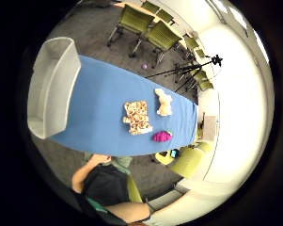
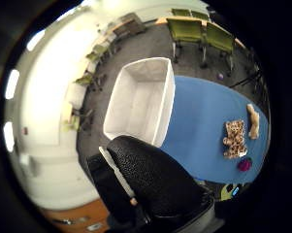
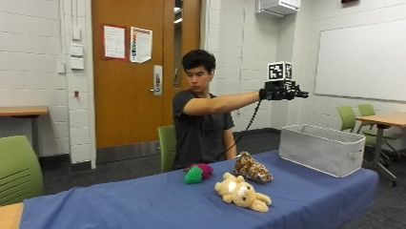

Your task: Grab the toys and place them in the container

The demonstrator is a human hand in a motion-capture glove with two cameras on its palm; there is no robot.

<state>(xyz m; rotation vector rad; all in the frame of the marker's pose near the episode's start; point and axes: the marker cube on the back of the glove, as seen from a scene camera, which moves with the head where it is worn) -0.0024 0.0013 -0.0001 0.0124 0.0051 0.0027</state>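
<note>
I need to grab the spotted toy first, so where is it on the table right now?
In the outside view the spotted toy lies on the blue table, between the pink and green toy and the grey container, just behind the tan teddy bear.

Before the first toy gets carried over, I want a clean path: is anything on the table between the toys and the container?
Nothing visible. The leopard toy, teddy bear and pink-and-green toy lie on bare blue tablecloth; the open gray container stands beyond them. The gloved hand is raised above.
</note>
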